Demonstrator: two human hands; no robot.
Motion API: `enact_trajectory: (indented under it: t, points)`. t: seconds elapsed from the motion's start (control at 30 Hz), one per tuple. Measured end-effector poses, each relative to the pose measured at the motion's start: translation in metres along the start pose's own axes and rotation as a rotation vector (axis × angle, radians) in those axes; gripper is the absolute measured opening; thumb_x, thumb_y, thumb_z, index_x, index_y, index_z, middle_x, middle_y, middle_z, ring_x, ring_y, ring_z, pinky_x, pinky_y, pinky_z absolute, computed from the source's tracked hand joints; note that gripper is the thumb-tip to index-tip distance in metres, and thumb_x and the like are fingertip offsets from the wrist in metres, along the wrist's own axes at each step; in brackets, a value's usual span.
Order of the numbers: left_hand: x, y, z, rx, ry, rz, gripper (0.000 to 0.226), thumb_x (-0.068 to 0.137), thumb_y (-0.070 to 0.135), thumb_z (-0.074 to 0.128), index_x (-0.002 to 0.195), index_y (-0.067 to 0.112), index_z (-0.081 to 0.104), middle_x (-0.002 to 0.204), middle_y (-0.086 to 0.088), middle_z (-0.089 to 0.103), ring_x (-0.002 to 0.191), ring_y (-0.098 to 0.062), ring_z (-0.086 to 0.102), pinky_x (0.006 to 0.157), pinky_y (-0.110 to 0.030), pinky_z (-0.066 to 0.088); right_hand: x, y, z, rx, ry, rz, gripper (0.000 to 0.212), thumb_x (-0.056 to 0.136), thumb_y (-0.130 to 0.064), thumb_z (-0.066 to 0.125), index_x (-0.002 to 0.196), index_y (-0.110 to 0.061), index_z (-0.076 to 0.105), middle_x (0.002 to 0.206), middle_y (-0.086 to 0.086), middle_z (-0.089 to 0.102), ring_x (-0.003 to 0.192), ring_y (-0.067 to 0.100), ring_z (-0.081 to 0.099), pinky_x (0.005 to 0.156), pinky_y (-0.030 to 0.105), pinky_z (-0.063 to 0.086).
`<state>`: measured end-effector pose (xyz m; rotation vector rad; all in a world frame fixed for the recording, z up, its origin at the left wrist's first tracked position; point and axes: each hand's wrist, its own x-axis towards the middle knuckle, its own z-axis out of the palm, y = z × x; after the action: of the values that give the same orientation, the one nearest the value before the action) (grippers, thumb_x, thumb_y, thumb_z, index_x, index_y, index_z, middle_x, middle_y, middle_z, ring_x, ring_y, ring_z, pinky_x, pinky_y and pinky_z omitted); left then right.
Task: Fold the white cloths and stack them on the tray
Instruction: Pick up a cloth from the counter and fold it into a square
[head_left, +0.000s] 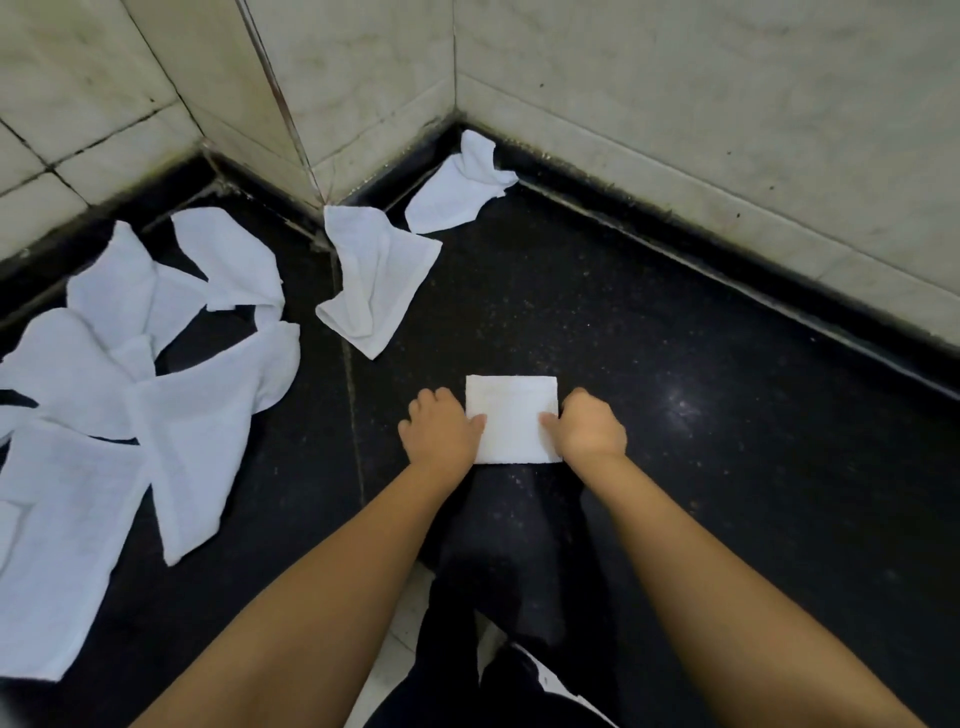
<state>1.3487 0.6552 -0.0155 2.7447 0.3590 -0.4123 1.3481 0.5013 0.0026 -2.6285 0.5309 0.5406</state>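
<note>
Both hands, left hand (441, 428) and right hand (589, 428), are pressing curled fingers onto the folded white cloth (511, 415) at frame centre, likely finishing its fold; next, carrying it to an unseen tray.

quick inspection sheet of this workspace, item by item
surface: dark speckled counter, bare in front and to the right
job's things: one folded white cloth lying flat between the hands; pile of unfolded cloths at left; two crumpled cloths near the corner; no tray in view
clutter: nothing seen
grippers: left hand and right hand press on the folded cloth's side edges, fingers curled
cables: nothing seen
surroundings: pale tiled walls with dark grout, meeting in a corner behind the counter
</note>
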Motion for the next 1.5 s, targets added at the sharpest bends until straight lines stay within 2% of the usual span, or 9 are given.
enact_trajectory:
  t: [0.2, 0.3, 0.37, 0.5, 0.63, 0.9, 1.0, 1.3, 1.5]
  points:
    - [-0.004, 0.013, -0.003, -0.129, -0.032, -0.096, 0.026, 0.092, 0.026, 0.052, 0.114, 0.012, 0.057, 0.123, -0.009, 0.049, 0.117, -0.027, 0.046, 0.098, -0.04, 0.036, -0.005, -0.008, 0.003, 0.039, -0.041, 0.03, 0.02, 0.089, -0.021, 0.047, 0.104, -0.013, 0.058, 0.109, 0.008, 0.061, 0.101, 0.027, 0.058, 0.089, 0.037, 0.045]
    - [-0.012, 0.009, -0.011, -0.454, -0.045, -0.083, 0.01, 0.09, 0.022, 0.055, 0.096, 0.014, 0.055, 0.1, -0.005, 0.057, 0.097, -0.022, 0.056, 0.086, -0.035, 0.044, -0.012, 0.003, -0.005, 0.355, -0.029, -0.011, 0.007, 0.087, -0.019, 0.055, 0.082, -0.014, 0.052, 0.091, 0.006, 0.058, 0.084, 0.022, 0.055, 0.068, 0.031, 0.043]
    - [-0.021, 0.009, -0.021, -0.652, -0.055, -0.034, 0.008, 0.088, 0.018, 0.059, 0.093, 0.013, 0.054, 0.097, -0.006, 0.059, 0.089, -0.019, 0.057, 0.076, -0.031, 0.045, -0.018, 0.012, -0.014, 0.688, -0.068, 0.011, 0.01, 0.086, -0.009, 0.057, 0.077, -0.014, 0.054, 0.091, 0.008, 0.061, 0.084, 0.023, 0.059, 0.068, 0.032, 0.048]
    - [-0.04, 0.016, -0.041, -0.826, -0.145, 0.024, 0.025, 0.087, 0.008, 0.06, 0.112, 0.01, 0.06, 0.112, -0.008, 0.064, 0.102, -0.022, 0.061, 0.092, -0.038, 0.051, -0.037, 0.031, -0.038, 1.164, -0.334, 0.166, 0.013, 0.085, 0.005, 0.055, 0.089, -0.005, 0.061, 0.093, 0.011, 0.066, 0.077, 0.019, 0.063, 0.061, 0.03, 0.051]
    - [-0.058, 0.022, -0.051, -0.921, -0.297, 0.045, 0.032, 0.088, 0.001, 0.055, 0.119, 0.006, 0.061, 0.116, -0.008, 0.065, 0.104, -0.021, 0.062, 0.091, -0.038, 0.052, -0.06, 0.052, -0.052, 1.335, -0.381, 0.158, 0.02, 0.088, 0.002, 0.053, 0.093, -0.013, 0.064, 0.093, 0.006, 0.066, 0.082, 0.018, 0.063, 0.069, 0.032, 0.053]
    - [-0.103, 0.066, -0.055, -1.128, -0.733, 0.165, 0.026, 0.088, -0.006, 0.053, 0.11, 0.006, 0.06, 0.104, -0.01, 0.067, 0.095, -0.022, 0.063, 0.083, -0.038, 0.055, -0.141, 0.122, -0.069, 1.498, -0.012, 0.073, 0.02, 0.09, 0.0, 0.052, 0.097, -0.015, 0.064, 0.095, 0.005, 0.069, 0.077, 0.016, 0.064, 0.055, 0.025, 0.052]
    - [-0.13, 0.081, -0.049, -1.05, -0.88, 0.265, 0.023, 0.088, -0.007, 0.052, 0.1, 0.011, 0.061, 0.1, -0.008, 0.066, 0.089, -0.02, 0.063, 0.074, -0.035, 0.054, -0.185, 0.149, -0.059, 1.556, 0.157, 0.12, 0.019, 0.09, -0.001, 0.053, 0.099, -0.013, 0.065, 0.098, 0.006, 0.07, 0.083, 0.019, 0.065, 0.065, 0.031, 0.053]
    - [-0.257, 0.111, 0.007, -0.739, -1.227, 0.501, 0.025, 0.087, -0.01, 0.05, 0.096, 0.01, 0.062, 0.104, -0.01, 0.064, 0.093, -0.022, 0.06, 0.08, -0.036, 0.054, -0.344, 0.231, -0.004, 1.726, 0.568, 0.323, 0.019, 0.089, 0.0, 0.054, 0.099, -0.011, 0.065, 0.089, 0.005, 0.071, 0.067, 0.012, 0.068, 0.063, 0.03, 0.055]
    - [-0.389, 0.145, 0.05, -0.564, -1.406, 0.627, 0.026, 0.087, -0.011, 0.047, 0.094, 0.011, 0.06, 0.093, -0.006, 0.065, 0.083, -0.019, 0.06, 0.079, -0.034, 0.052, -0.46, 0.307, 0.012, 1.727, 0.818, 0.445, 0.017, 0.091, -0.002, 0.051, 0.095, -0.015, 0.062, 0.071, -0.001, 0.062, 0.047, 0.003, 0.057, 0.06, 0.025, 0.045]
